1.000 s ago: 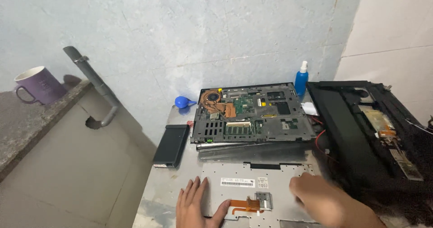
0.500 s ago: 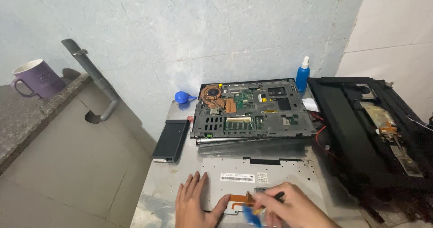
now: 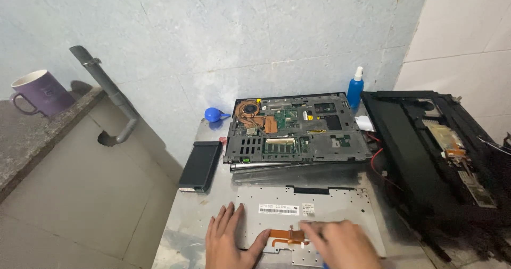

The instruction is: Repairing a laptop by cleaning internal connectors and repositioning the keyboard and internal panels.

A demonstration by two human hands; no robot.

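Keyboard (image 3: 314,213), flipped so its silver metal back faces up, lies flat on a steel table (image 3: 183,232), just in front of an opened laptop base (image 3: 295,128) with its green circuit board and copper fan showing. An orange ribbon cable (image 3: 285,235) sits at the keyboard's near edge. The left hand (image 3: 226,242) rests flat on the keyboard's near left corner, fingers spread and empty. The right hand (image 3: 340,243) is blurred over the near edge beside the cable, fingers curled; whether it grips anything cannot be told. Left of the keyboard, toward the wall, lies a black battery (image 3: 200,165). Behind the laptop base stand a blue air blower (image 3: 214,114) and a blue bottle (image 3: 355,88). Right of the keyboard lies a black laptop shell (image 3: 426,157). Far left, a purple mug (image 3: 40,92) sits on a stone ledge.
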